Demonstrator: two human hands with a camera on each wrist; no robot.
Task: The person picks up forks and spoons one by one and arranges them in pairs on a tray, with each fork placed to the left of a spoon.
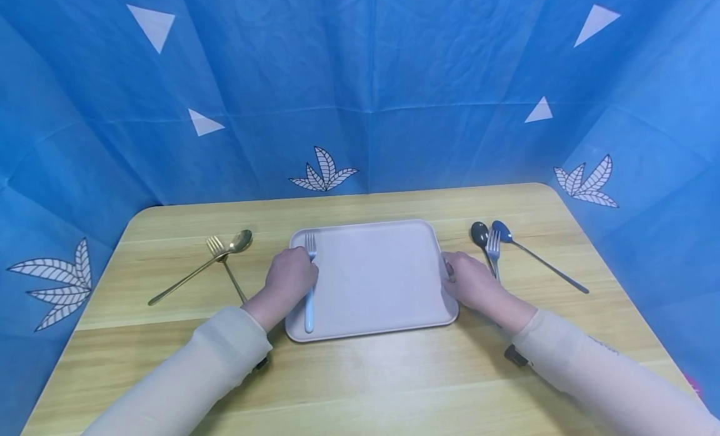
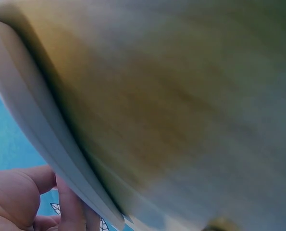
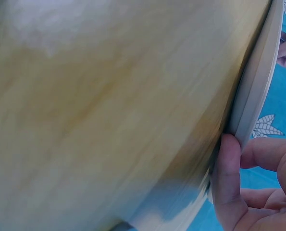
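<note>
Left hand (image 1: 289,275) and right hand (image 1: 471,280), fingers curled, pinch opposite ends of the pale tray (image 1: 377,280) at frame centre; its long axis runs left-to-right between them, neither hand nearer.

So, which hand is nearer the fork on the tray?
Left: the left hand partly covers the fork at one end of the tray, while the right hand grips the tray's opposite end.

Room runs between the tray (image 1: 377,280) and the desk's (image 1: 388,386) far edge. A gold spoon (image 1: 198,272) obstructs toward the left edge, a blue spoon (image 1: 542,260) toward the right.
</note>
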